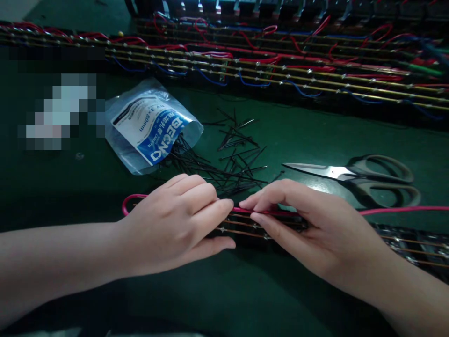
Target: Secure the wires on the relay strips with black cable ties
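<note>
A long red wire (403,210) runs along a strip with thin copper-coloured rods (245,226) and loops back at its left end. My left hand (175,220) curls its fingers over the wire and the strip's far edge, thumb stretched along the near side. What lies under its palm is hidden. From the right, my right hand (312,224) pinches the wire near the middle, its fingertips on the far side and its thumb below. A short gap, where the wire shows, separates the two hands' fingertips.
Behind the hands, an open clear bag (154,126) spills black cable ties (242,159) onto the green tabletop (224,290). Dark-handled scissors (354,175) lie to the right, blades pointing left. Along the back stretch similar strips (245,65) with red and blue wires.
</note>
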`<state>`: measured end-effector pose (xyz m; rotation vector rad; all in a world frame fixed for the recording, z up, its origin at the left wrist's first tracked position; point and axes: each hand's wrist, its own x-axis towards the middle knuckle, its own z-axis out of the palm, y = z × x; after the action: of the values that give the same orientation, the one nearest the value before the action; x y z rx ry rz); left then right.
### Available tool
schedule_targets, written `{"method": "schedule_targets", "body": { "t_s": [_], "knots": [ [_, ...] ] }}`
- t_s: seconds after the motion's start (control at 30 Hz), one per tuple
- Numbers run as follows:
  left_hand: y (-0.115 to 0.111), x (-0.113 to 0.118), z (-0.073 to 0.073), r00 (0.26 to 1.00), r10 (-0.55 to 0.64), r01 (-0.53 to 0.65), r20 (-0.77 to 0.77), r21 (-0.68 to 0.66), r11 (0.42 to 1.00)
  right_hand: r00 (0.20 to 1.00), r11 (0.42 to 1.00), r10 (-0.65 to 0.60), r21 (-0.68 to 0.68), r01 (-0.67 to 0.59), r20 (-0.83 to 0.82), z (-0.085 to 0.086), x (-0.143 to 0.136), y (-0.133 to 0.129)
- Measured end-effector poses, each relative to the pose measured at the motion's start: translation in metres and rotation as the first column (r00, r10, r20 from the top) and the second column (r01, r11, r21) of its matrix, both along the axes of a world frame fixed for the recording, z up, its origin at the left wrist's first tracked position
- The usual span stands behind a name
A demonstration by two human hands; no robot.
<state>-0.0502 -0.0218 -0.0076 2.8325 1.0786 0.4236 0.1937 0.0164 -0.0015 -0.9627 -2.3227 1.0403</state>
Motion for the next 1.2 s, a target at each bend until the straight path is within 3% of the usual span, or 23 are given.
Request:
{"method": "schedule_targets", "body": {
  "t_s": [0.2,0.37,0.6,1.2],
  "knots": [
    [0.002,0.001,0.0,1.0,0.001,-0.001,-0.026,0.013,1.0,0.989,0.989,-0.104,0.096,0.114,-0.104,0.005,-0.001,-0.007],
    [0.002,0.001,-0.001,1.0,-0.001,0.002,-0.016,0.037,0.999,0.984,0.993,-0.115,-0.029,0.112,-0.134,0.002,0.003,-0.006],
    [0.002,-0.002,0.0,1.0,-0.011,0.011,-0.016,0.025,1.0,0.984,0.991,-0.112,-0.083,0.102,-0.138,0.003,0.003,-0.003],
    [0.002,-0.001,-0.001,0.999,-0.02,0.021,-0.03,0.022,1.0,0.992,0.989,0.103,0.112,-0.094,-0.074,0.004,-0.001,0.002]
  ]
}}
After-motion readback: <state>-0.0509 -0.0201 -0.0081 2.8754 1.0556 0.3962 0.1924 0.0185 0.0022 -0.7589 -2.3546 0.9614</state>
